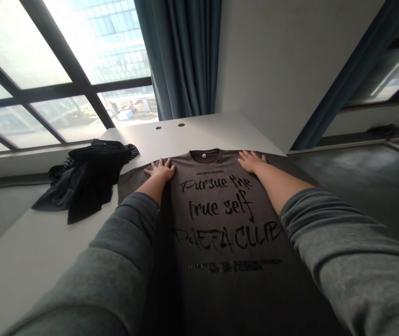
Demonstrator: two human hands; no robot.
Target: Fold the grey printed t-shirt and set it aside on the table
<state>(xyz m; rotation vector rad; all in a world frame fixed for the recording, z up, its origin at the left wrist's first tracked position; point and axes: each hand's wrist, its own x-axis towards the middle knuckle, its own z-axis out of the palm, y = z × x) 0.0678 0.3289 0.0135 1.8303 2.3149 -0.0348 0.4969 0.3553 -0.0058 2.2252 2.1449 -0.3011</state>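
Note:
A dark grey-brown T-shirt (pixel 220 196) with black lettering lies spread out, front side up, its neckline toward the far side of the table. My left hand (pixel 161 171) rests flat on its left shoulder, fingers spread. On the opposite shoulder, beside the collar, my right hand (pixel 251 161) is pressed down flat with its fingers stretched out. Neither hand grips the cloth. The right sleeve reaches past the table's edge. Shadow and my forearms cover parts of the shirt's sides.
A white table (pixel 199 133) bears the shirt and has two round holes near its back edge. Black clothing (pixel 90 172) lies heaped at the left, partly hanging over the edge. Behind stand a window (pixel 115 51), a blue curtain (pixel 185 60) and a pale wall (pixel 273 60).

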